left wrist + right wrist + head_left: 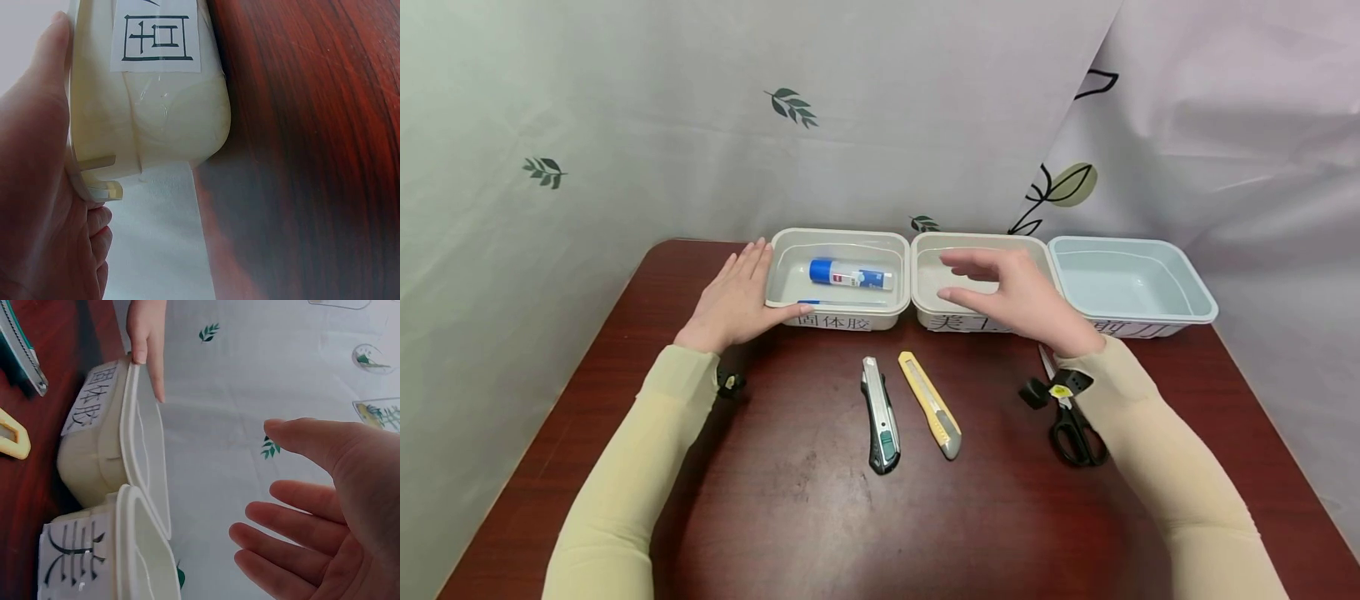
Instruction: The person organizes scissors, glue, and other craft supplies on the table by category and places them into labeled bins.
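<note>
At eleven o'clock my left hand [735, 300], fingers straight, likely steadies the left box [850, 246], glue stick [850, 275] inside; my right hand [1015, 292] hovers empty at one, thumb parted from fingers, above the middle box [927, 275].

right grip [357, 515] apart from near tub [127, 556] | left grip [147, 331] touching far tub [100, 450] | leaf-print backdrop [212, 450]

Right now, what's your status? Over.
Left hand touching left bin. Right hand empty above middle bin. Yellow cutter, silver cutter on table. Nothing visibly blocking hands.
</note>
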Action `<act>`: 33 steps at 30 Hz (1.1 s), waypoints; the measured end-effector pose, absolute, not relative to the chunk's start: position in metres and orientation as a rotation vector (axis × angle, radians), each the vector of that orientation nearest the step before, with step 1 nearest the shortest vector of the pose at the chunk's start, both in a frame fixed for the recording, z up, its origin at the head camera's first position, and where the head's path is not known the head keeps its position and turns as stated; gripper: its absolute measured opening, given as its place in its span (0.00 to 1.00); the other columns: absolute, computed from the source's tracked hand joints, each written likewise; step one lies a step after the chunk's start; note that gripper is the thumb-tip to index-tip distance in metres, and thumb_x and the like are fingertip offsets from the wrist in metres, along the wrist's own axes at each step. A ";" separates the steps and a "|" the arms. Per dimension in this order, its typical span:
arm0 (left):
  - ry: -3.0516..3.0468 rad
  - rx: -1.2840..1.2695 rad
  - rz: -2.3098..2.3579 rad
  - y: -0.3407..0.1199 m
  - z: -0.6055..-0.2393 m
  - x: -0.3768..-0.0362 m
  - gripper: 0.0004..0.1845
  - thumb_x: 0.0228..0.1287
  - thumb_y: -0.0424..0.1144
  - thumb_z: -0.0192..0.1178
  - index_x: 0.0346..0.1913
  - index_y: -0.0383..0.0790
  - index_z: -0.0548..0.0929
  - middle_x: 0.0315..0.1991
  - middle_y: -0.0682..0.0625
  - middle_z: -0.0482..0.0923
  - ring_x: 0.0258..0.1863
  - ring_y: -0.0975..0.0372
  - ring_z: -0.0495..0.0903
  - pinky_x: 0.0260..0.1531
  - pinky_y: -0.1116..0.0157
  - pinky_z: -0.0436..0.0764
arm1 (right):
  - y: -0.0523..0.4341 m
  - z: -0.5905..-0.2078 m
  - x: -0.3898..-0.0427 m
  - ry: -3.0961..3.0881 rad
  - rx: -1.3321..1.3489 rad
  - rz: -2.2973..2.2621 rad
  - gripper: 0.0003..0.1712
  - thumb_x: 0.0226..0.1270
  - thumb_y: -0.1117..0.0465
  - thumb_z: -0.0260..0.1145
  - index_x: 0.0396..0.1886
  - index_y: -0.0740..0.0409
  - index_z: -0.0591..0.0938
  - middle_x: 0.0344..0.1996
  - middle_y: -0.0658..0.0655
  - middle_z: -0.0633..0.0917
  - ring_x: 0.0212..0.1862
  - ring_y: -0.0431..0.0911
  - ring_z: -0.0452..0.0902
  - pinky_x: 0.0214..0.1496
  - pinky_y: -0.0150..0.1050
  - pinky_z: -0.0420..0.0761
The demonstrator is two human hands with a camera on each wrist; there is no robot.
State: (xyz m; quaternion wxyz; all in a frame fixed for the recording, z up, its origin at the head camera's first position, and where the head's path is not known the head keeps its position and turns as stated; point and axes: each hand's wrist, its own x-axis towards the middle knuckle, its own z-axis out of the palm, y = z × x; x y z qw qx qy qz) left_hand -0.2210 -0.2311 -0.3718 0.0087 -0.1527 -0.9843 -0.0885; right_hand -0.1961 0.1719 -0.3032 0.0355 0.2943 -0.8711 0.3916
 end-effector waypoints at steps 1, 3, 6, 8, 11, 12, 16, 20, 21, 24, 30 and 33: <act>-3.073 -0.477 -0.276 -0.231 -0.372 -0.221 0.66 0.60 0.79 0.52 0.80 0.27 0.44 0.80 0.33 0.42 0.80 0.46 0.41 0.77 0.52 0.39 | 0.173 -0.305 -0.194 -2.670 0.903 1.205 0.26 0.64 0.54 0.76 0.61 0.56 0.85 0.56 0.54 0.85 0.56 0.50 0.83 0.61 0.45 0.80; -3.070 -0.475 -0.276 -0.231 -0.373 -0.221 0.66 0.59 0.79 0.52 0.80 0.27 0.44 0.80 0.33 0.42 0.80 0.46 0.41 0.77 0.52 0.39 | 0.175 -0.308 -0.189 -2.663 0.901 1.203 0.26 0.63 0.55 0.77 0.60 0.57 0.85 0.55 0.54 0.86 0.55 0.50 0.84 0.59 0.45 0.81; -3.065 -0.472 -0.273 -0.232 -0.373 -0.222 0.66 0.59 0.79 0.53 0.80 0.28 0.45 0.80 0.33 0.42 0.80 0.46 0.41 0.77 0.52 0.39 | 0.175 -0.314 -0.181 -2.656 0.911 1.210 0.27 0.61 0.55 0.79 0.60 0.58 0.85 0.55 0.54 0.86 0.53 0.50 0.85 0.58 0.43 0.82; -3.065 -0.474 -0.272 -0.232 -0.373 -0.222 0.66 0.59 0.79 0.53 0.80 0.27 0.45 0.80 0.33 0.42 0.80 0.46 0.41 0.77 0.52 0.39 | 0.175 -0.318 -0.175 -2.668 0.912 1.231 0.28 0.60 0.55 0.79 0.60 0.58 0.85 0.55 0.53 0.86 0.53 0.49 0.85 0.57 0.42 0.82; -3.065 -0.474 -0.275 -0.232 -0.373 -0.222 0.66 0.59 0.79 0.53 0.80 0.27 0.45 0.80 0.33 0.42 0.80 0.46 0.41 0.77 0.52 0.39 | 0.174 -0.325 -0.167 -2.699 0.901 1.276 0.30 0.60 0.53 0.80 0.60 0.57 0.84 0.56 0.52 0.85 0.53 0.51 0.85 0.57 0.43 0.82; -3.065 -0.474 -0.275 -0.232 -0.373 -0.222 0.66 0.59 0.79 0.52 0.80 0.27 0.45 0.80 0.33 0.42 0.80 0.46 0.41 0.77 0.52 0.39 | 0.174 -0.327 -0.165 -2.713 0.897 1.279 0.31 0.60 0.52 0.80 0.61 0.57 0.84 0.56 0.52 0.85 0.53 0.51 0.85 0.57 0.44 0.82; -3.066 -0.473 -0.272 -0.232 -0.374 -0.223 0.66 0.59 0.79 0.52 0.80 0.27 0.45 0.80 0.33 0.42 0.80 0.46 0.41 0.77 0.52 0.39 | 0.173 -0.338 -0.156 -2.778 0.885 1.260 0.34 0.59 0.48 0.79 0.63 0.57 0.83 0.57 0.54 0.85 0.53 0.50 0.84 0.57 0.45 0.82; -3.067 -0.475 -0.268 -0.233 -0.375 -0.223 0.66 0.59 0.79 0.52 0.80 0.28 0.45 0.80 0.34 0.42 0.80 0.46 0.41 0.77 0.51 0.39 | 0.171 -0.351 -0.148 -2.839 0.859 1.237 0.36 0.58 0.47 0.80 0.63 0.57 0.83 0.55 0.54 0.85 0.52 0.49 0.84 0.56 0.44 0.82; -3.067 -0.475 -0.268 -0.233 -0.375 -0.223 0.66 0.59 0.79 0.52 0.80 0.28 0.44 0.80 0.34 0.42 0.80 0.46 0.41 0.77 0.51 0.39 | 0.171 -0.354 -0.146 -2.852 0.847 1.233 0.36 0.57 0.46 0.80 0.63 0.56 0.83 0.55 0.53 0.86 0.51 0.48 0.84 0.55 0.44 0.82; -3.066 -0.477 -0.269 -0.233 -0.375 -0.224 0.66 0.59 0.80 0.52 0.80 0.28 0.44 0.80 0.34 0.42 0.80 0.46 0.41 0.77 0.51 0.39 | 0.168 -0.365 -0.142 -2.879 0.825 1.243 0.36 0.56 0.47 0.81 0.62 0.56 0.83 0.53 0.53 0.86 0.49 0.48 0.85 0.53 0.44 0.84; -3.073 -0.482 -0.261 -0.232 -0.375 -0.223 0.66 0.60 0.80 0.50 0.80 0.27 0.44 0.80 0.33 0.41 0.80 0.46 0.40 0.77 0.51 0.39 | 0.163 -0.382 -0.135 -2.938 0.820 1.232 0.38 0.54 0.49 0.83 0.62 0.59 0.83 0.52 0.56 0.87 0.46 0.47 0.86 0.49 0.44 0.85; -3.072 -0.480 -0.255 -0.233 -0.375 -0.223 0.66 0.60 0.80 0.50 0.80 0.27 0.44 0.80 0.33 0.41 0.80 0.46 0.39 0.77 0.51 0.39 | 0.160 -0.389 -0.131 -2.964 0.816 1.248 0.38 0.52 0.50 0.84 0.62 0.59 0.83 0.53 0.54 0.87 0.45 0.46 0.86 0.48 0.43 0.85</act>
